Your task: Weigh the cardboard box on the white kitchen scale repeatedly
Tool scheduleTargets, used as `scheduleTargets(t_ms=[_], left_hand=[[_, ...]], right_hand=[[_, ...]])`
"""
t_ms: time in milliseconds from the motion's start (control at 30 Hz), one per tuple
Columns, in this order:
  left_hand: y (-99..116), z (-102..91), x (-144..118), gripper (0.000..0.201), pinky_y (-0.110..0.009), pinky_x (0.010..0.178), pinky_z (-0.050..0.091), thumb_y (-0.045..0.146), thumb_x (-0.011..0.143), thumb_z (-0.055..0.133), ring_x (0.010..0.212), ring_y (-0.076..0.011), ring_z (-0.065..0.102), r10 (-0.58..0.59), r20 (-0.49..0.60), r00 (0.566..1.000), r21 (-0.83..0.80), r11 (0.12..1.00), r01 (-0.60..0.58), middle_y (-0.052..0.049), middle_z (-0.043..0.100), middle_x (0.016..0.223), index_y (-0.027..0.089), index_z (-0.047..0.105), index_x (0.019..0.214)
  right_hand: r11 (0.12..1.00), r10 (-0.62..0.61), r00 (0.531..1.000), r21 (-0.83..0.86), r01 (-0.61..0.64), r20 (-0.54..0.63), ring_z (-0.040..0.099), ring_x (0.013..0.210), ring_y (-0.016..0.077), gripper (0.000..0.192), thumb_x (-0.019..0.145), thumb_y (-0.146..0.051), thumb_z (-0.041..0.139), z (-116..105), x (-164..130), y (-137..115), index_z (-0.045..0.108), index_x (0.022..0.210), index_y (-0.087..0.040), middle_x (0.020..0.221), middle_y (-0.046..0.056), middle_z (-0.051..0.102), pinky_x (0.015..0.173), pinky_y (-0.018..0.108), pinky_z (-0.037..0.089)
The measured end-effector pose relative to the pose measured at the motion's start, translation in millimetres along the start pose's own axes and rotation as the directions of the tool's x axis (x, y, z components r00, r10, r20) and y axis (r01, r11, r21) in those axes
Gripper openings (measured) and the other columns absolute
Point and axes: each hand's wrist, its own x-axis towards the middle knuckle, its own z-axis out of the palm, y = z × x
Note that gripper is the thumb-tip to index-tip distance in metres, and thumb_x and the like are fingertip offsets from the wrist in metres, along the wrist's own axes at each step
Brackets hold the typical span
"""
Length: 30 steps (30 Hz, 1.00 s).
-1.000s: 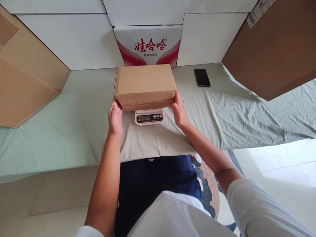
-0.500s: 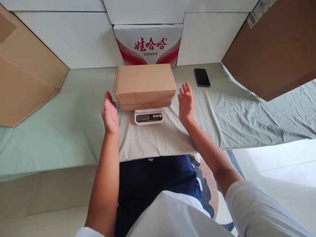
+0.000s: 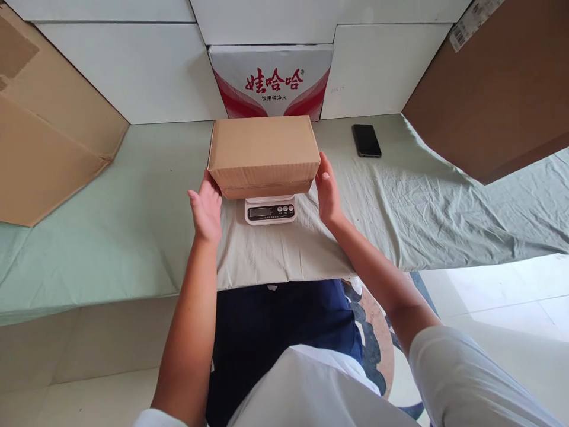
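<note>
Closed cardboard box [image 3: 264, 153] sits on a small white scale [image 3: 270, 210] at the middle of the surface [image 3: 133, 225], which is covered in a pale green sheet; contents of the box not visible. Box is plain brown corrugated card, rectangular, flaps shut, no label seen on the top or near side, and it overhangs the scale so only the scale's front with a dark display and round buttons shows. Left hand [image 3: 205, 206] open, fingers at the box's near-left lower corner, touching or just beside it. Right hand [image 3: 328, 191] open and flat against the box's right side. Behind the box, a white carton [image 3: 271, 80] with red swooshes and red Chinese characters reading 娃哈哈, smaller dark line under it reading 饮用纯净水. Black phone [image 3: 367, 140] lies flat to the right, well apart from the box. Big brown cardboard sheets lean at the far left [image 3: 40, 136] and far right [image 3: 498, 89].
</note>
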Motion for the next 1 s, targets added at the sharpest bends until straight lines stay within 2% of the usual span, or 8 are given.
scheduleTargets(t_ms=[200, 567, 833, 1000], left_hand=[[-3.0, 3.6, -2.8, 0.107, -0.053, 0.149, 0.026, 0.109, 0.086, 0.040, 0.181, -0.0354, 0.031, 0.039, -0.009, 0.999, 0.031, 0.999, -0.038, -0.003, 0.050, 0.185, 0.038, 0.066, 0.162], [-9.1, 2.1, -1.5, 0.108, -0.059, 0.147, 0.030, 0.109, 0.087, 0.037, 0.181, -0.0388, 0.032, 0.054, 0.048, 0.997, 0.056, 0.997, -0.057, -0.007, 0.052, 0.183, 0.037, 0.064, 0.163], [-9.1, 4.0, -1.5, 0.103, -0.060, 0.146, 0.031, 0.108, 0.087, 0.043, 0.179, -0.0395, 0.035, 0.050, 0.029, 0.998, 0.013, 0.999, -0.050, -0.006, 0.056, 0.180, 0.039, 0.069, 0.158], [-6.2, 6.2, -2.1, 0.102, -0.055, 0.146, 0.033, 0.108, 0.086, 0.044, 0.180, -0.0374, 0.035, 0.018, 0.017, 1.000, 0.024, 1.000, -0.019, -0.005, 0.055, 0.182, 0.041, 0.068, 0.159]], right_hand=[[1.000, -0.009, 0.999, -0.016, 0.009, 0.040, 0.016, 0.188, 0.0290, 0.091, 0.097, -0.092, 0.050, 3.3, -1.7, -5.2, 0.041, 0.174, -0.046, 0.195, -0.012, 0.031, 0.157, 0.059, 0.012], [0.998, 0.009, 0.991, -0.061, 0.000, 0.137, 0.011, 0.189, 0.0291, 0.101, 0.092, -0.097, 0.052, 8.6, -2.1, -12.2, 0.033, 0.178, -0.049, 0.197, -0.014, 0.025, 0.158, 0.058, 0.012], [0.999, -0.015, 0.989, -0.049, 0.022, 0.144, 0.015, 0.188, 0.0294, 0.097, 0.093, -0.092, 0.054, 12.4, -5.3, -12.9, 0.038, 0.176, -0.046, 0.194, -0.011, 0.034, 0.158, 0.056, 0.015], [0.999, -0.005, 0.991, -0.032, 0.009, 0.135, 0.024, 0.186, 0.0274, 0.093, 0.095, -0.088, 0.053, 18.3, -8.3, -17.3, 0.038, 0.176, -0.046, 0.193, -0.010, 0.036, 0.156, 0.052, 0.022]])
